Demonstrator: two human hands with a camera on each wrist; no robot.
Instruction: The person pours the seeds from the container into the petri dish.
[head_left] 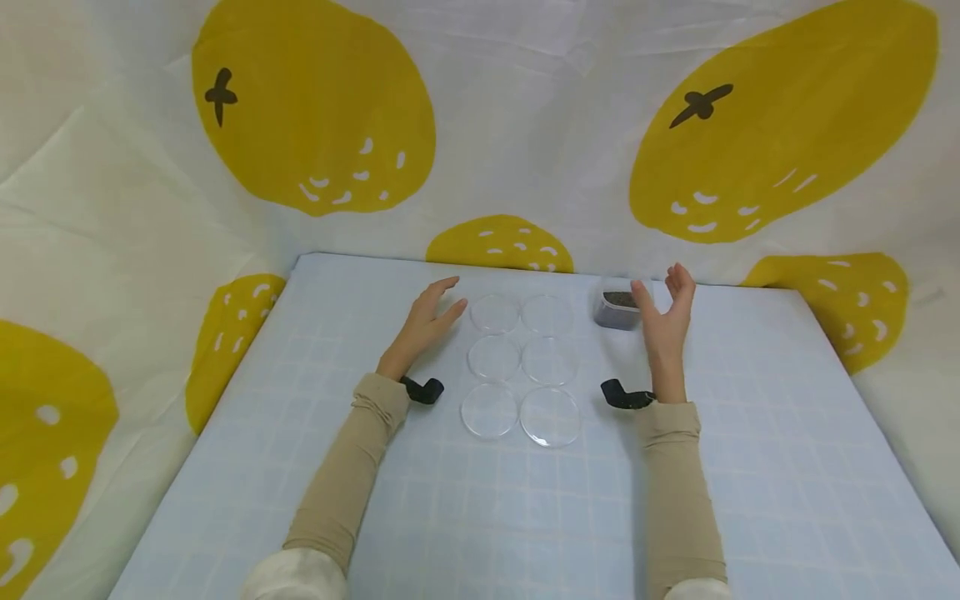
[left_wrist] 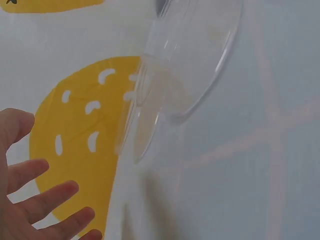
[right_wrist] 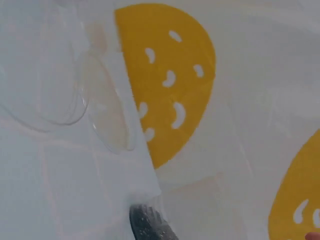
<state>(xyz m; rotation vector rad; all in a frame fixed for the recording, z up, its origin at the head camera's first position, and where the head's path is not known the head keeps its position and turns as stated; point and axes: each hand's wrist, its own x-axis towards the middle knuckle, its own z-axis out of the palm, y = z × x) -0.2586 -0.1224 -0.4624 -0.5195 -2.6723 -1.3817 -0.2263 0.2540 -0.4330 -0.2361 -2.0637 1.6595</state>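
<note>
Several clear round dishes [head_left: 550, 417] stand on the table in two columns between my hands. Their rims also show in the left wrist view, where a clear dish [left_wrist: 205, 65] fills the upper middle. My left hand [head_left: 422, 327] hovers left of the far dishes, fingers and thumb apart, holding nothing. At the back right is a small clear tub [head_left: 617, 318] with dark grainy contents, partly visible low in the right wrist view as a dark mass [right_wrist: 147, 225]. Just right of this tub, my right hand [head_left: 667, 321] is raised with fingers extended; its thumb overlaps the tub's edge in the head view.
The table [head_left: 480, 517] has a pale blue checked cover. Behind it hangs a white cloth [head_left: 517, 125] printed with large yellow fruit shapes, meeting the table's back edge. A black strap mount [head_left: 626, 396] juts inward from the right wrist, another [head_left: 426, 391] from the left.
</note>
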